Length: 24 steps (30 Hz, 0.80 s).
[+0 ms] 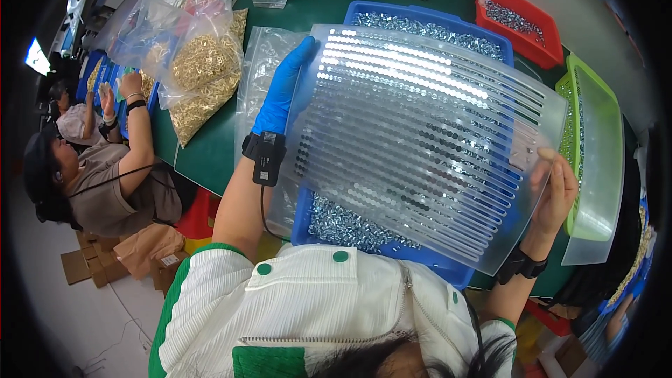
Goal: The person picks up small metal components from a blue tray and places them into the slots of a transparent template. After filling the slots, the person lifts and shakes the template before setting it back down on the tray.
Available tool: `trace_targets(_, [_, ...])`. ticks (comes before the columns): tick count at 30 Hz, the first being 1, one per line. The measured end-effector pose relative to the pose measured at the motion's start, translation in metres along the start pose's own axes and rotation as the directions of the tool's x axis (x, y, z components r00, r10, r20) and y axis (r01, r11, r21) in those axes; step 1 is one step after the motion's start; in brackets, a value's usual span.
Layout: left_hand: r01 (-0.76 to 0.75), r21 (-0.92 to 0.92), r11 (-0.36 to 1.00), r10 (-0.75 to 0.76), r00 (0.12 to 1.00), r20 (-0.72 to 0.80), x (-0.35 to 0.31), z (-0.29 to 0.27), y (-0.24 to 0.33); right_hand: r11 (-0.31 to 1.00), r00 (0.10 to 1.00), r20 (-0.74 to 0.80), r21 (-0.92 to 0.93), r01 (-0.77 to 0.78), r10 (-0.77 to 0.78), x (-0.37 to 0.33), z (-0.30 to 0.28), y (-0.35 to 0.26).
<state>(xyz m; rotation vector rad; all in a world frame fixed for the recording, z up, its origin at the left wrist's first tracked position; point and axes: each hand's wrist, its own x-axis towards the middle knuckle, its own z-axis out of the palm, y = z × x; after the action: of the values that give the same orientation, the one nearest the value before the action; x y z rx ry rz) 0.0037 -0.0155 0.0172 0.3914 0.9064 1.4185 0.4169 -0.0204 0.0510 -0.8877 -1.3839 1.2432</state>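
Note:
A translucent slotted plastic tray is tilted above a blue bin. Rows of small shiny metal pieces fill much of its slots, while the slots toward the right end look bare. My left hand, in a blue glove, grips the tray's left edge with fingers wrapped behind it. At the right edge, my bare right hand pinches the tray, its fingers partly behind the plastic. Loose silvery pieces lie in the bin below, showing at the near and far ends. The tray covers the bin's middle.
A red bin of metal pieces stands at the far right, beside a green bin with a translucent sheet. Bags of gold-coloured parts lie left on the green table. Two people work at the left.

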Motion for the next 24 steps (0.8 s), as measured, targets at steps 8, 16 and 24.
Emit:
trace_targets(8, [-0.018, 0.018, 1.0, 0.017, 0.999, 0.04, -0.0013, 0.0002, -0.0009, 1.0, 1.0, -0.007, -0.005, -0.009, 0.009, -0.0002, 0.0, 0.0])
trace_targets(16, [0.008, 0.035, 0.999, -0.009, 1.0, 0.006, -0.0002, -0.0027, 0.0, 1.0, 0.999, -0.045, -0.001, 0.007, -0.007, 0.0006, 0.0044, -0.0012])
trace_targets(24, [-0.007, 0.046, 0.999, 0.008, 1.0, -0.023, 0.0021, -0.0051, -0.0017, 0.999, 1.0, 0.013, 0.034, 0.013, -0.014, -0.0017, -0.0004, -0.0001])
